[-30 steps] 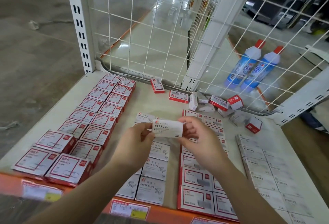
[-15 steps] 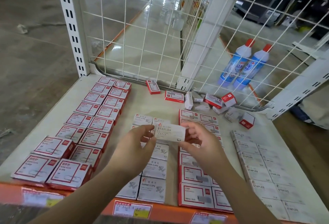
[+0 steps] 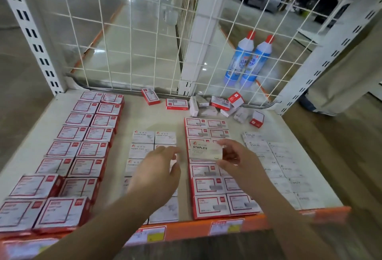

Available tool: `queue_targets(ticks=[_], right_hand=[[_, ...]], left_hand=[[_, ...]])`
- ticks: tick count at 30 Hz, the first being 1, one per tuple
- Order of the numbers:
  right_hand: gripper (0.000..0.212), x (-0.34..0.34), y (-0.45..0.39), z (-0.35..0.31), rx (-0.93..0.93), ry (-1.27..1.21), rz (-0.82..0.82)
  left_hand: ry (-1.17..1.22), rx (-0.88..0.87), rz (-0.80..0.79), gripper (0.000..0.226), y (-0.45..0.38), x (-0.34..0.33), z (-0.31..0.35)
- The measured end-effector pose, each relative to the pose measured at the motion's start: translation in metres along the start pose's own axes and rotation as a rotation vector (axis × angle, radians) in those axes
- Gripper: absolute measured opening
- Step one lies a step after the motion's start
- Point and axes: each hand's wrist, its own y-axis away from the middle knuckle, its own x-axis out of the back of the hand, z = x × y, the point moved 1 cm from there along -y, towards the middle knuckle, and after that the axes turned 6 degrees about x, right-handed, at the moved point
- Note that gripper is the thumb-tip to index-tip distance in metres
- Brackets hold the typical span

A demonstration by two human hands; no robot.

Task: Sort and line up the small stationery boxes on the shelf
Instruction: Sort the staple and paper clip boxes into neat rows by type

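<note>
1. Change: the small white cardboard box printed STAPLES (image 3: 206,151) was held by both hands half a second ago; now only the right hand (image 3: 239,156) has it, thumb and fingers clamped on its right end.
2. The left hand (image 3: 159,169) has let go and drifted left; its grip is apart, fingers relaxed, nothing in it, hovering over the white PAPER CLIPS box column (image 3: 154,143).
3. The box has shifted right: it is held above the far part of the red-bordered white box column (image 3: 208,189), off the beige shelf board (image 3: 153,119), label up.
4. Meaning, a guess: label read, sort decided. The matching white STAPLES box rows (image 3: 275,162) lie right of the red-bordered column, so a one-hand carry to the right looks likely.
5. Still to do: a loose heap of small red and white boxes (image 3: 219,107) sits unsorted at the far edge by the white wire mesh back (image 3: 132,38).
6. The large red-bordered box rows (image 3: 82,148) at left look lined up.
</note>
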Motion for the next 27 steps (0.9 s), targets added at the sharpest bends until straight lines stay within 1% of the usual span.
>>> queue_targets(ticks=[3, 5, 11, 14, 19, 22, 27], right_hand=[[0.038, 0.008, 0.002, 0.011, -0.041, 0.042, 0.009], [0.038, 0.015, 0.002, 0.019, -0.065, 0.028, 0.011], [0.038, 0.046, -0.006, 0.052, -0.072, 0.024, 0.074], [0.040, 0.063, -0.009, 0.073, -0.110, -0.041, 0.073], [0.036, 0.094, -0.014, 0.101, -0.090, -0.084, 0.077], [0.036, 0.111, -0.017, 0.121, -0.085, -0.071, 0.080], [0.038, 0.136, -0.028, 0.153, -0.058, 0.065, 0.058]], left_hand=[[-0.052, -0.030, -0.038, 0.038, 0.000, -0.006, 0.008], [-0.117, -0.057, -0.037, 0.039, -0.002, -0.011, 0.013], [-0.327, -0.104, -0.086, 0.041, -0.014, -0.033, 0.039], [-0.409, -0.152, -0.115, 0.041, -0.018, -0.045, 0.056], [-0.568, -0.249, -0.192, 0.042, -0.023, -0.067, 0.085], [-0.654, -0.322, -0.229, 0.043, -0.027, -0.084, 0.101], [-0.709, -0.393, -0.307, 0.046, -0.038, -0.114, 0.119]])
